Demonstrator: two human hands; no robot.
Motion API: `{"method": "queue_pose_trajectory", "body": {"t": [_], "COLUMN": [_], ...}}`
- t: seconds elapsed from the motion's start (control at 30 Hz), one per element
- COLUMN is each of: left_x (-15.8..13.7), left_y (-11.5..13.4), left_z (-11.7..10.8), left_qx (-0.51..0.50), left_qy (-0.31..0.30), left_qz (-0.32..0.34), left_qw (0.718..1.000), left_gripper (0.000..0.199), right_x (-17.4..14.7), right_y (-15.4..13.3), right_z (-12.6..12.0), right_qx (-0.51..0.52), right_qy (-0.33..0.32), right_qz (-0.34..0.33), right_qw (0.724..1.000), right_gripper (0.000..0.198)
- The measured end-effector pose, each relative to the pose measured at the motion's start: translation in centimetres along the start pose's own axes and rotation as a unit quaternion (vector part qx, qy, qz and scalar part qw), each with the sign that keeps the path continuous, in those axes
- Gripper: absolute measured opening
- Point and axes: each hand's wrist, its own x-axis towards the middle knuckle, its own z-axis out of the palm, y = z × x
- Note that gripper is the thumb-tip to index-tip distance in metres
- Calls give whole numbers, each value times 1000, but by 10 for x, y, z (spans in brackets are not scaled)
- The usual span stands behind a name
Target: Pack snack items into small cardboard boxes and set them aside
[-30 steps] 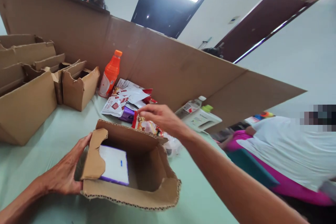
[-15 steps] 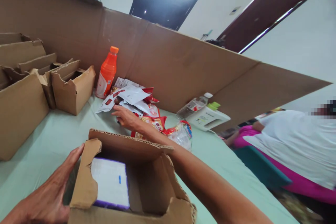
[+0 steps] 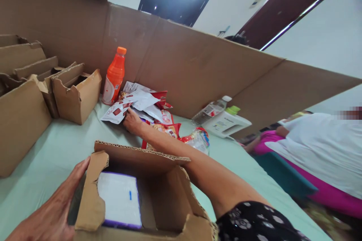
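Right hand (image 3: 132, 121) reaching into heap of white-and-red sachets (image 3: 132, 102) beside orange bottle (image 3: 114, 77), grasp unclear, left hand (image 3: 53, 211) flat and unclenched against torn cardboard box (image 3: 158, 188) holding 1 white purple-edged packet (image 3: 118, 199)

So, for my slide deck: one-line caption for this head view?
Left hand steadies an open cardboard box while the right hand reaches into a pile of sachets.
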Motion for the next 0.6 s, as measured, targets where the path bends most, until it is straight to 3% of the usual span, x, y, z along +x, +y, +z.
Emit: {"method": "queue_pose_trajectory", "body": {"t": [0.2, 0.37, 0.6], "left_x": [2, 9, 10], "left_y": [-6, 3, 4], "left_z": [0, -3, -7], "left_qx": [6, -21, -22], "left_qy": [9, 17, 14], "left_qz": [21, 26, 29], "left_qw": [1000, 999, 999], "left_gripper": [120, 117, 116], "right_x": [-46, -90, -143], "right_y": [-12, -20, 2], "right_z": [-13, -34, -69], "right_qx": [-61, -30, 57], "right_qy": [-4, 65, 207], "right_qz": [-18, -26, 130], "right_qw": [998, 997, 968], "right_gripper": [27, 20, 35]}}
